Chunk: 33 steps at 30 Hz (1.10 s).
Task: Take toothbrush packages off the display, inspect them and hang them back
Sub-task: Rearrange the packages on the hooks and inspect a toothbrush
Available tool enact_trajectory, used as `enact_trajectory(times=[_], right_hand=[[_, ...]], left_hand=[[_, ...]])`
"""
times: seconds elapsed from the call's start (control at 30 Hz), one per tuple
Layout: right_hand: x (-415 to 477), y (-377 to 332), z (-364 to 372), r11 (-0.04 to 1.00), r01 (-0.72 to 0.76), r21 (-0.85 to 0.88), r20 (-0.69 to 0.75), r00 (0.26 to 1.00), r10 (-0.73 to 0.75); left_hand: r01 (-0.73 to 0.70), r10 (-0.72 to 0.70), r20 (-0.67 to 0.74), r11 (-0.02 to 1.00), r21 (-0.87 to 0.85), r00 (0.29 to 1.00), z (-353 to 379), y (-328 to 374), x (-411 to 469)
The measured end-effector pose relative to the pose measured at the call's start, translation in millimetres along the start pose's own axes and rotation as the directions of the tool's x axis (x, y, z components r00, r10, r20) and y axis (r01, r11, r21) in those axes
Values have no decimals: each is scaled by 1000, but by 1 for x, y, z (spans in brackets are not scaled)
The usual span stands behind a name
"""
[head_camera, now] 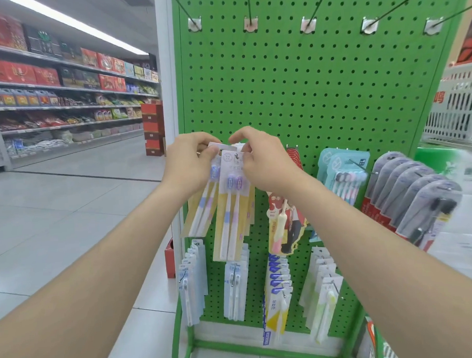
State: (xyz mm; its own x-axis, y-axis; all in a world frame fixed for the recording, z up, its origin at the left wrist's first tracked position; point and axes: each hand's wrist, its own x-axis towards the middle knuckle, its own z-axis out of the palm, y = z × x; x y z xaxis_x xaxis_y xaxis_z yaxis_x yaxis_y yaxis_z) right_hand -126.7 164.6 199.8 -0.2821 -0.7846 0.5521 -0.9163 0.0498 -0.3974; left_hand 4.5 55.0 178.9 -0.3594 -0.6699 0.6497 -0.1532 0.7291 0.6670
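Step, likely rehanging: left hand (pixel 186 165) pinches tilted yellow-card toothbrush package (pixel 201 210), right hand (pixel 266 162) pinches front package (pixel 232 206) at metal hook (pixel 236 154). Next: header hole onto hook tip.

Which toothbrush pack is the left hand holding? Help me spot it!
Look at the green pegboard, middle row, far left. The left hand pinches the top of a yellow-backed twin pack. Unlike the straight-hanging packs beside it, it slants out leftward.

Both my arms stretch forward, forearms converging, hands close together. My left hand (pixel 190 164) pinches a tilted toothbrush package (pixel 201 210) by its top. My right hand (pixel 267 163), thumb arched, pinches the hanging package (pixel 231 214) beside it.
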Motion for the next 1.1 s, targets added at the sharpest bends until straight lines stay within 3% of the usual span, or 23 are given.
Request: enact_trajectory(times=[0.23,0.47,0.77,0.93,1.1], right_hand=[[-3,5,-3,995,-59,84,-56,996,64],[0,7,-1,997,-46,62,-63,997,50],[1,7,2,998,-50,-40,-53,997,47],[2,6,6,972,-18,-232,-60,998,4],[4,10,0,987,51,-155,51,998,-43]], left_hand=[[120,-102,101,974,-194,990,6,1,5],[220,-180,211,958,-186,961,5,-2,9],[451,-288,413,807,-382,864,16,10,7],[453,-290,441,829,-327,849,12,12,8],[370,-243,432,898,-238,868,3,13,17]])
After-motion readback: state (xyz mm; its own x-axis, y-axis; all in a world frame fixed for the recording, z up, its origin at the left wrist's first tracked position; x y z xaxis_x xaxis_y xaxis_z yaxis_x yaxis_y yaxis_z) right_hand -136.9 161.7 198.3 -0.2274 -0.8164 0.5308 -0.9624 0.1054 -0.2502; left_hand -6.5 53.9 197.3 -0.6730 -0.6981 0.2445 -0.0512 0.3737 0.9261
